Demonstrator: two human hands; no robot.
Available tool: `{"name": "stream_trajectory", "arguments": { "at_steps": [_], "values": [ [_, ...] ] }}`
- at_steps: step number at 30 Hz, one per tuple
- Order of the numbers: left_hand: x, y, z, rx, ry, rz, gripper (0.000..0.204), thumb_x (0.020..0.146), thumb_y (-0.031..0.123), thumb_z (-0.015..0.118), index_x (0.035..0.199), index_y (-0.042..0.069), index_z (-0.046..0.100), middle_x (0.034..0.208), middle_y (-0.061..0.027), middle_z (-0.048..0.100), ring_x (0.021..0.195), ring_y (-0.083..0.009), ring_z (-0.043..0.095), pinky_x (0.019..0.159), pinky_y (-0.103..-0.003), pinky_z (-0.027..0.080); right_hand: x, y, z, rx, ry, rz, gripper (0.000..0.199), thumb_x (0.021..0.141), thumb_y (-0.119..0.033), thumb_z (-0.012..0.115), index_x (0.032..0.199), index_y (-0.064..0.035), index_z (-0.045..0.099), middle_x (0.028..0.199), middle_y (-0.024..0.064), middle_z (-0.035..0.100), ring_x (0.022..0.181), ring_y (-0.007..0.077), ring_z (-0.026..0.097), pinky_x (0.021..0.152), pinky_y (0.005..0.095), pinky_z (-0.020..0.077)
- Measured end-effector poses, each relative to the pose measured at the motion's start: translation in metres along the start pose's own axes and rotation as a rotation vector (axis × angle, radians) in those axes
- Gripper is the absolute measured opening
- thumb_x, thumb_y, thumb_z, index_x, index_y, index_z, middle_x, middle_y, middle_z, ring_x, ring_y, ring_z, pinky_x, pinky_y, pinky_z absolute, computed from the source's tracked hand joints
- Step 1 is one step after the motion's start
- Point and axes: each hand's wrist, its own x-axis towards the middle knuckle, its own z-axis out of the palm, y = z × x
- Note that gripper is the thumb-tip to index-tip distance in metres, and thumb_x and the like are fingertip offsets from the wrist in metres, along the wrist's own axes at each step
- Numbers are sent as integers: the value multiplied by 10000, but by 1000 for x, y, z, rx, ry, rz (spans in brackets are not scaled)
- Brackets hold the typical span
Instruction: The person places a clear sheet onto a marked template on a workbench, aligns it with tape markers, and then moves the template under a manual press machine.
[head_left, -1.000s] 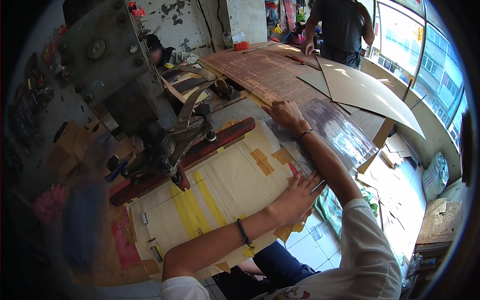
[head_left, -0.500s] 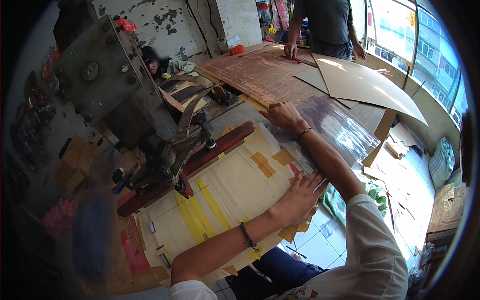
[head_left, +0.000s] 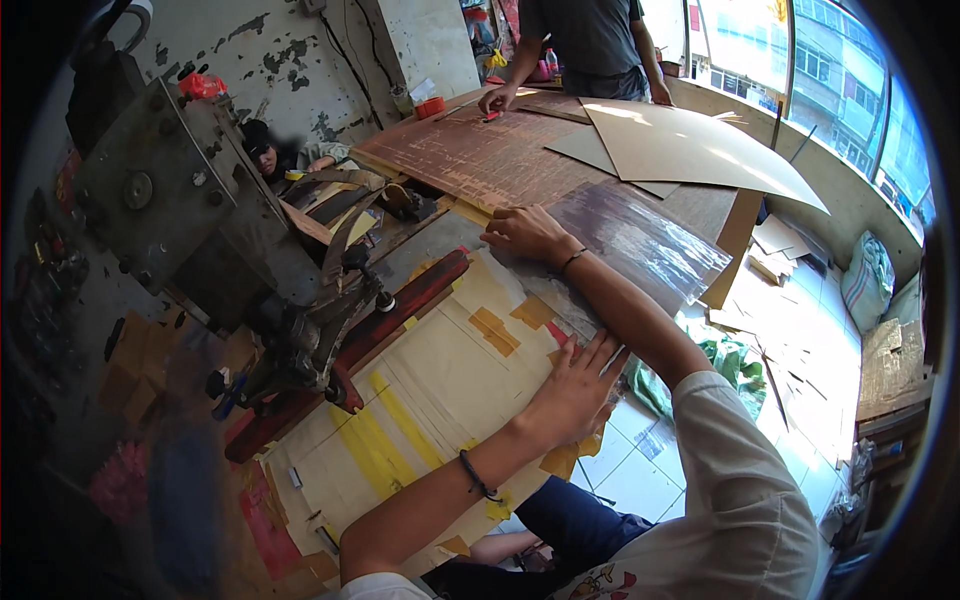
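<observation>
A cream-coloured board [head_left: 430, 375] patched with yellow and brown tape lies in front of me, under a machine. My left hand [head_left: 575, 390] rests flat on its near right edge, fingers spread. Farther off, my right hand [head_left: 532, 237] is bent over the left end of a clear plastic sheet [head_left: 650, 240], its fingers curled and seemingly gripping the edge; the fingertips are partly hidden. My right forearm crosses above the sheet. A red bar [head_left: 400, 310] runs along the board's far left side, beneath the machine's dark metal arm [head_left: 310, 340].
The heavy machine head [head_left: 150, 190] stands at left. Behind lies a large brown worktable [head_left: 460, 150] carrying tan sheets [head_left: 700, 150]; a co-worker [head_left: 585, 45] stands there, one hand on a red tool. Another person [head_left: 265, 155] is beyond the machine. Scraps and green cloth [head_left: 735, 365] cover the right floor.
The whole view has shifted, so things sit farther left in the picture. Both my hands keep nearly the same places on the board and the plastic sheet.
</observation>
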Motion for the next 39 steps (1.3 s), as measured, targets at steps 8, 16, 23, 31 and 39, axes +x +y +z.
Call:
{"name": "stream_trajectory", "arguments": {
  "at_steps": [8,16,23,31,39],
  "values": [
    [0,0,2,-21,35,1,819,908,311,630,1542,-5,219,1575,-250,211,1511,-362,128,1186,-574,160,-1,2,0,-18,-25,3,452,962,-427,572,747,-56,713,810,102,670,808,306,669,708,415,525],
    [0,-1,2,-29,41,10,813,911,316,625,1539,-9,224,1579,-255,205,1514,-359,123,1186,-573,154,0,-3,-8,-57,-69,-19,443,957,-440,572,775,-61,711,834,100,677,840,303,670,717,412,529],
    [-1,-1,3,-2,55,10,825,913,330,623,1541,-14,214,1580,-258,201,1513,-356,125,1187,-571,156,0,0,-4,10,-43,-19,448,957,-434,571,803,-40,719,858,111,671,855,309,658,760,423,515],
    [0,0,1,1,32,3,847,908,335,634,1546,-14,200,1579,-257,204,1506,-360,147,1185,-573,163,-1,1,-4,19,-28,-51,413,952,-397,592,798,-33,715,843,116,661,842,312,652,755,424,514],
    [-2,0,5,3,48,-4,839,908,337,631,1542,-18,212,1575,-251,217,1503,-360,161,1187,-571,165,0,1,-1,30,-5,-75,379,943,-367,614,780,-36,699,825,110,650,825,312,649,744,428,515]
  ]
}}
